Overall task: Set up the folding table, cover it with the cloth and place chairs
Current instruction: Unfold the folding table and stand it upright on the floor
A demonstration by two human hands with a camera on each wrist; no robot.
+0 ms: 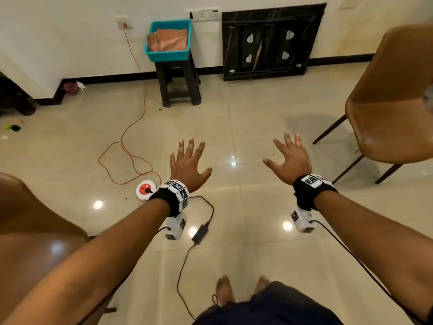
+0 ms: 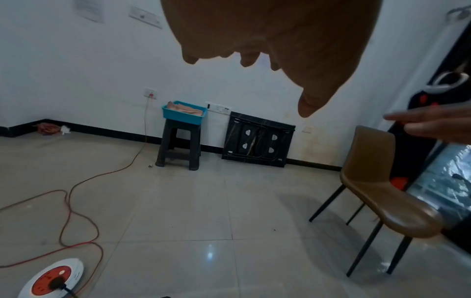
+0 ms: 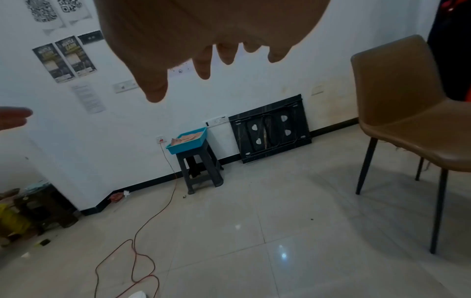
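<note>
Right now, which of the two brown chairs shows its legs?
The chair on the person's right: its dark legs are visible. The left chair shows only its brown shell.

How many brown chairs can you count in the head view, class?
2: one chair stands on the floor at the right edge, another chair sits at the lower left, partly cut off. More may stand out of frame.

Folded table (image 2: 257,140) against wall — untouched

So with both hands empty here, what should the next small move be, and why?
Probably step toward the folded table and reach for its top edge. Both the left hand and right hand are spread and hold nothing, the table leans folded against the wall, and the cloth sits in its bin.
</note>
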